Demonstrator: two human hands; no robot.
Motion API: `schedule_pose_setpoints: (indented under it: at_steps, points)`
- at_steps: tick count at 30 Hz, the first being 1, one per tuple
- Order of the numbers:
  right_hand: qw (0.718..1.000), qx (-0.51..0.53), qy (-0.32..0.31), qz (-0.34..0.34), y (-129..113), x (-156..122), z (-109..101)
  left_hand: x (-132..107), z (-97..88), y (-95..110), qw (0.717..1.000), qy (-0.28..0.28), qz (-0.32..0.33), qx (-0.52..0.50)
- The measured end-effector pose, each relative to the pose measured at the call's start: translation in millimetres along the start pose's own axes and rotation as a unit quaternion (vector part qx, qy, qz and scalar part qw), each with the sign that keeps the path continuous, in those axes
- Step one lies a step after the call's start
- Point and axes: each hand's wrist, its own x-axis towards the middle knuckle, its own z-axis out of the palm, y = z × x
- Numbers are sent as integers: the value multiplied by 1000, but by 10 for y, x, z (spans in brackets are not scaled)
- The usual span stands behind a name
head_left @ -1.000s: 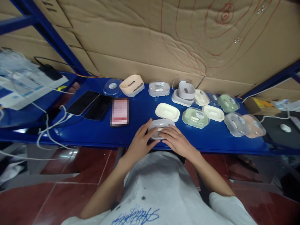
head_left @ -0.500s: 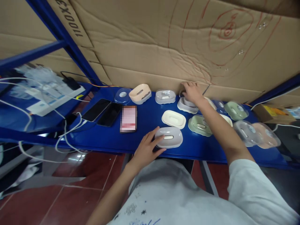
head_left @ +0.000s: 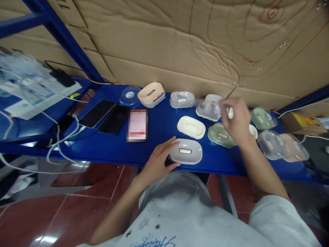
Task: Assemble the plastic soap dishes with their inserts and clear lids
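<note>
Grey dish [head_left: 190, 157] near, clear lid [head_left: 214, 109] farther right.
Left hand [head_left: 159, 158] wide, touching dish's left end; right hand [head_left: 236, 117] holding blurred lid.

A brown, flat cardboard sheet [head_left: 154, 41] is bearing a dark printed "11" [head_left: 64, 4] (cut off above); blue script lettering [head_left: 166, 240] is crossing the pale grey fabric shirt [head_left: 195, 209] illegibly.

My right hand [head_left: 236, 120] is blurring, white glare is pooling on the red floor [head_left: 64, 219], pixel blocks are masking the pink panel [head_left: 137, 125], and edges are looking soft
</note>
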Motion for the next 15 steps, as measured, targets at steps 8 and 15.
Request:
schedule_pose_setpoints:
  at_steps: [8,15]
  points:
    - [961,206,-173,62,-950,-1054,-8,21,-7,-36,1000,-10,4,-7]
    - [896,324,-261,154,-838,-1045,-168,45,-16,-16,999,-21,33,19]
